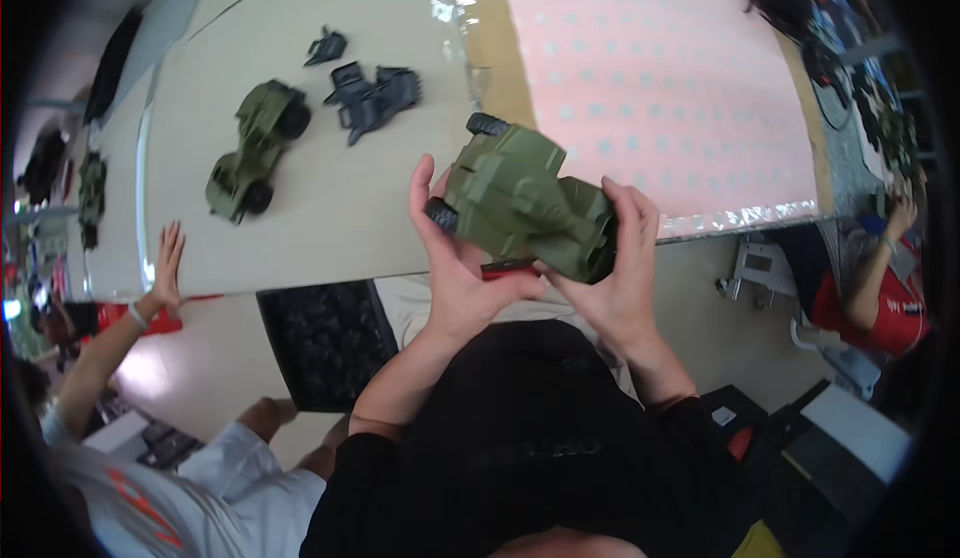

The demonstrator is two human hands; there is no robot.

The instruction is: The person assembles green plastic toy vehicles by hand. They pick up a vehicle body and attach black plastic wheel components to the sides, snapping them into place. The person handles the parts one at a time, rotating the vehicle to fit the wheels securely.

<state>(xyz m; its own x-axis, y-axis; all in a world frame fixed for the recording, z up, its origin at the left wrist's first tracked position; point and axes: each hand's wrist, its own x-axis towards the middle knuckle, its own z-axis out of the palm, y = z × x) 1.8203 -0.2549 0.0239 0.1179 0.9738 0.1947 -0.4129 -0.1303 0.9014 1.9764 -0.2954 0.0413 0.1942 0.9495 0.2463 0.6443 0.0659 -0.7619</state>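
Observation:
Between my two hands, just over the table's front edge, is a green toy vehicle (522, 198), tilted, with black wheels on its left side. My left hand (458, 283) grips its left end near a wheel. The other end is held by my right hand (622, 283), fingers over the edge and thumb underneath. A small red and dark piece shows beneath the body between my hands; its kind is unclear. Left of my hands, a second green toy vehicle (256, 150) stands on the table. Beside it lie a dark grey plastic part (372, 98) and a smaller dark green part (325, 47).
A pink sheet (670, 88) covers the right of the table (340, 243). Below the front edge stands a black bin (272, 350) of dark parts. At left, another person's hand (168, 263) rests on the table edge. Another person in red (885, 308) sits at right.

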